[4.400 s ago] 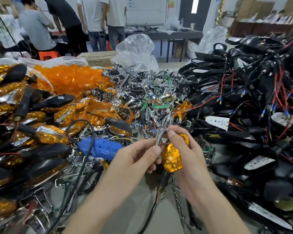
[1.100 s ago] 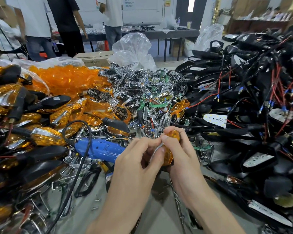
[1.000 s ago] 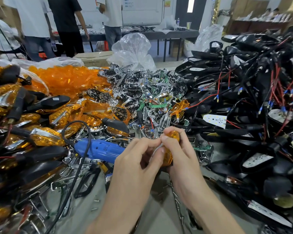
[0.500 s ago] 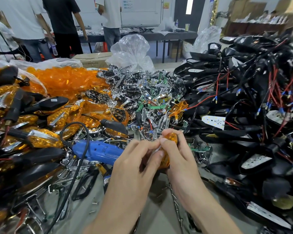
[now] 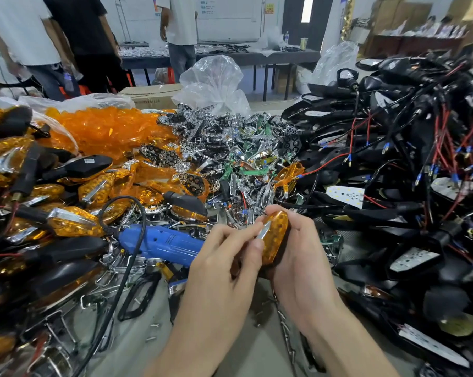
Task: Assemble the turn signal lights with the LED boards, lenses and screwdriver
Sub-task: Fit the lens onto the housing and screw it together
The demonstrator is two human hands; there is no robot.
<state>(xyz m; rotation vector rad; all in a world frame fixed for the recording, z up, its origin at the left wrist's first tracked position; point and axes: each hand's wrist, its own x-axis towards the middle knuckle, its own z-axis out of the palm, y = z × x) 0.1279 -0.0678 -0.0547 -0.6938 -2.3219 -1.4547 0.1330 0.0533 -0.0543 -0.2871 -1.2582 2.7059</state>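
Now working with both hands together, low in the centre of view. Cradling turn signal light in right hand, curled round it, amber face turned up, likely for checking the fit. Pinching chrome trim strip against the lens edge with left hand, probably seating it. Parked just beside the left hand, handy for fastening: 1 blue screwdriver. Heaped behind by type, for quick picking: amber lenses, chrome reflectors, wired black housings on the right.
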